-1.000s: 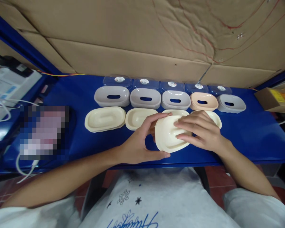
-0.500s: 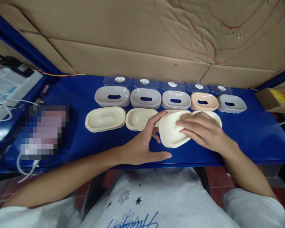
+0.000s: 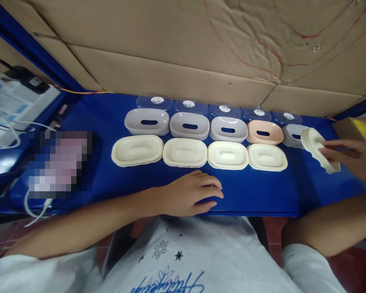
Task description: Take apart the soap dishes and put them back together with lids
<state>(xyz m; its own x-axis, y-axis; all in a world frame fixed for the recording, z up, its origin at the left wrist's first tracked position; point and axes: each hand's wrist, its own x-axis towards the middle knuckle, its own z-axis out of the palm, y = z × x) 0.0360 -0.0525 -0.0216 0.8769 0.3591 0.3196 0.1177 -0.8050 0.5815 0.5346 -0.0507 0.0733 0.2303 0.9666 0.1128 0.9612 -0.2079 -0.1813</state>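
At the right, my right hand pinches a cream plastic soap dish base by its middle ridge. That base is tilted on edge above the table, just in front of the rightmost grey slotted tray. My left hand rests on the blue table near its front edge, palm down, fingers loosely spread and holding nothing. Several more cream bases lie in a row beyond it. Behind them stand several grey slotted trays and one peach tray.
Clear lids with round stickers line the back, before a brown cardboard wall. On the left are a blurred-out object, a white cable and a white box. A cardboard box stands at the right.
My right hand has carried the cream base from the middle to the far right, tipping it on edge. My left hand has dropped flat onto the table. The view has shifted slightly.
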